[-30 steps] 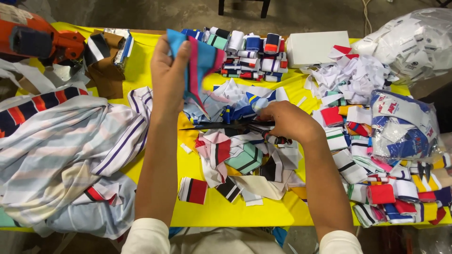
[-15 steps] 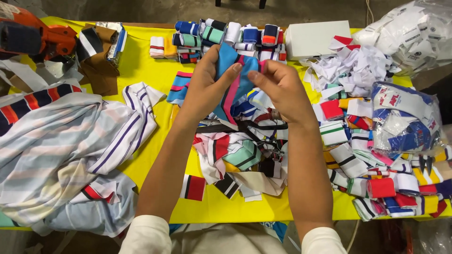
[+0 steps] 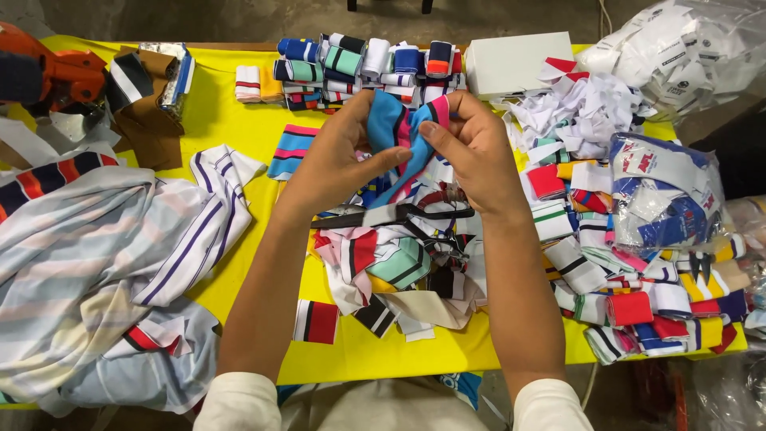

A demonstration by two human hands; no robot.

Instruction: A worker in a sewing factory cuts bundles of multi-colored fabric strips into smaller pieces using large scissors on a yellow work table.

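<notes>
The yellow tabletop [image 3: 239, 120] carries everything, and it is crowded with cloth. Along its left edge lies a big heap of striped shirt fabric [image 3: 96, 255], pale with purple and red lines. Along the right edge many small striped knit pieces [image 3: 630, 287] are spread, with a clear bag of printed labels [image 3: 662, 191] on them, and at the far right corner is a white box [image 3: 519, 64]. At the far edge, in the middle, folded striped pieces stand in a tidy row [image 3: 359, 64]. In the centre a loose pile of cut pieces [image 3: 399, 263] lies under black scissors [image 3: 399, 214]. Above this pile both hands hold one blue and pink striped piece [image 3: 395, 132]: the left hand [image 3: 331, 164] pinches its left side with thumb and fingers closed on it, and the right hand [image 3: 471, 152] grips its right side in the same way. The step seems to be folding or straightening this piece. The next move, I judge, calls for keeping the edges even while the fold is pressed flat.
</notes>
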